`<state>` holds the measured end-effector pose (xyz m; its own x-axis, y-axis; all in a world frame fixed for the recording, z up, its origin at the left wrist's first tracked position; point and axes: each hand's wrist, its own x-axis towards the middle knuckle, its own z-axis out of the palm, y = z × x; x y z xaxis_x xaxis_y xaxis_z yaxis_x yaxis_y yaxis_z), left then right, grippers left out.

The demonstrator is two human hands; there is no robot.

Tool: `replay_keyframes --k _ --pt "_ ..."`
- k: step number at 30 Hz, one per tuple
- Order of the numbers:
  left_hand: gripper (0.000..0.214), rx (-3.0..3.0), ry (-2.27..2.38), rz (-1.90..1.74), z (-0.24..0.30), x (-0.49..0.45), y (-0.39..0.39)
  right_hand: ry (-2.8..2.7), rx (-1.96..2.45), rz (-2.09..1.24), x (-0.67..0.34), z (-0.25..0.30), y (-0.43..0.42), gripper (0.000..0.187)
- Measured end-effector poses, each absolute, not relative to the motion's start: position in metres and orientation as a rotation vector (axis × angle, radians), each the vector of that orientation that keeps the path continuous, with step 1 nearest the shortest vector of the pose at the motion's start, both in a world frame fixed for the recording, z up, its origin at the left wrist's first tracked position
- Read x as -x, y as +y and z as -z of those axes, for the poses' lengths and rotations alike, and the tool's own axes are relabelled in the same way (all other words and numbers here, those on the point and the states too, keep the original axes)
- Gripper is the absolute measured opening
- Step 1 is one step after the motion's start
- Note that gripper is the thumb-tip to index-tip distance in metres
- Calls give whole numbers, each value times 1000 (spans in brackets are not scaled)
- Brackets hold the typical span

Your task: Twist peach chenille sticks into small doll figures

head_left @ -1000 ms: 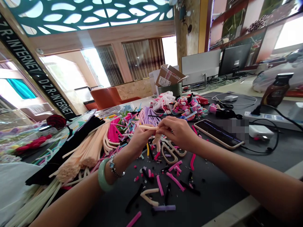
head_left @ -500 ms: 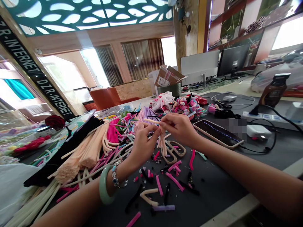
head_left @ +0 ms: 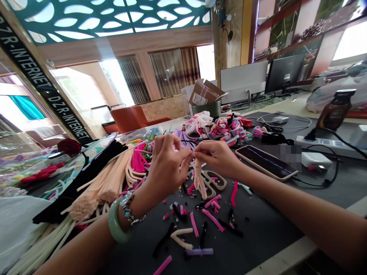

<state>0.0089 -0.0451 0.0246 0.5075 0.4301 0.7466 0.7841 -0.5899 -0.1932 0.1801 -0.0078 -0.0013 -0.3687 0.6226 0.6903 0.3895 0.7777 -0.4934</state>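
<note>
My right hand point(head_left: 219, 156) pinches the top of a twisted peach pipe cleaner point(head_left: 198, 177), whose thick, bent lower part dangles beneath the fingertips. Meeting it fingertip to fingertip, my left hand point(head_left: 169, 162) is closed in a pinch at the same spot, its wrist raised and turned. What the left fingers grip is mostly hidden behind them, though it appears to be the same pipe cleaner. Just behind the dangling part lie scissors point(head_left: 220, 182) with beige handles. Cut bits, such as a pink piece point(head_left: 212, 220) and a bent peach piece point(head_left: 181, 233), are scattered below the hands.
Bundles of peach pipe cleaners point(head_left: 107, 181) and a black bundle point(head_left: 77, 179) lie at left. On the right are a phone point(head_left: 266, 162), a white charger point(head_left: 317, 160), a power strip point(head_left: 327, 142) and a dark bottle point(head_left: 336, 109). A colourful fuzzy pile point(head_left: 228, 128) sits behind.
My left hand has rolled over and lifted, its knuckles now higher and its forearm further left. The light strand that stuck out past its fingers is no longer visible. My right hand stays nearly in place.
</note>
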Motion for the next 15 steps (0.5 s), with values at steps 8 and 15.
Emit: replay_keyframes --k 8,15 --pt "19 2634 -1349 905 -45 5 -33 -2205 609 -326 -176 1 -16 22" --pt "16 3186 -1768 1231 -43 9 -15 -2192 519 -538 -176 5 -16 16"
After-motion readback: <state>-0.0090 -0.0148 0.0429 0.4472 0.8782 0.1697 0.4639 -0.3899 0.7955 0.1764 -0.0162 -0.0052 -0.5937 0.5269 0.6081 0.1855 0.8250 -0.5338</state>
